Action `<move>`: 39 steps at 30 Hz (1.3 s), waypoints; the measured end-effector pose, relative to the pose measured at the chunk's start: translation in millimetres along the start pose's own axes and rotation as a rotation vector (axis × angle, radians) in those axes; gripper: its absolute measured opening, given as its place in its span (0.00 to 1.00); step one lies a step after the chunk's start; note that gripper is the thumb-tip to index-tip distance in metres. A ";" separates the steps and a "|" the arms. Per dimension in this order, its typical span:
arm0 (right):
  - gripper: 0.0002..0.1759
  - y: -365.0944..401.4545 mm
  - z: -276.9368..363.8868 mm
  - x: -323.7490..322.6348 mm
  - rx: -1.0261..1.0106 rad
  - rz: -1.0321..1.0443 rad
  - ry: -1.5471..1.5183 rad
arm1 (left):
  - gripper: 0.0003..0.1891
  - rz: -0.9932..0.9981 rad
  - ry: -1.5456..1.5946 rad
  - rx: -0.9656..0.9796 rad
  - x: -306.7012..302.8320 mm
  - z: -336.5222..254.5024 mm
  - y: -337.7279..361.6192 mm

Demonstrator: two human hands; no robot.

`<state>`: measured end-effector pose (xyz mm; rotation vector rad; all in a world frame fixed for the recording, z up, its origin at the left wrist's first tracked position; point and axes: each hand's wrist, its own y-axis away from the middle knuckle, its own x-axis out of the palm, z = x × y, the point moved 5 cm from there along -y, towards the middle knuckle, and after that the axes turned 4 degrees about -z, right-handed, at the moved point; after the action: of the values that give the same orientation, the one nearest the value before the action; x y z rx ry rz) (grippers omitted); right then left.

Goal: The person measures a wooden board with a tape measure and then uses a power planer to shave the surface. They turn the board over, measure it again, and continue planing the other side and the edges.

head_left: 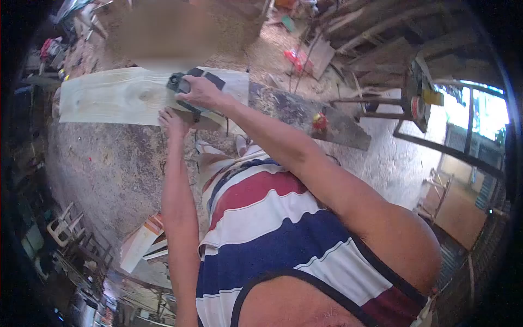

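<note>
Clamps right hand [202,91] fingers over the black planer [180,84] sitting on the pale plank [109,95], and rests left hand [173,122], fingers straight and together, against the plank's edge just beneath it.

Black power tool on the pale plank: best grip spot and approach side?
Probably the raised top, approached from above. The black power tool sits base-down on the pale plank, so only its top and sides are free. The right hand closes its grip over the top. The left hand sits at the plank's near edge beside the tool, crowding that side.
</note>
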<state>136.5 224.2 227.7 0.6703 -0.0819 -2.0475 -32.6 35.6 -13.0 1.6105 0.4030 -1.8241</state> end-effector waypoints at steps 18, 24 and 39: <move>0.36 337.6 -376.1 -172.1 0.568 -0.386 0.712 | 0.65 0.049 0.291 -0.146 -106.9 -65.4 41.0; 0.42 279.4 -309.9 -170.2 0.397 -0.325 0.197 | 0.47 0.158 1.033 -0.228 -169.5 -72.8 103.8; 0.20 139.9 55.9 93.8 -0.151 0.584 -0.234 | 0.21 -0.130 1.861 -0.169 -156.5 -15.5 198.0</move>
<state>179.5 59.9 279.1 0.2642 -0.2284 -1.5370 111.6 -57.3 172.8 2.6663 1.3225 0.2157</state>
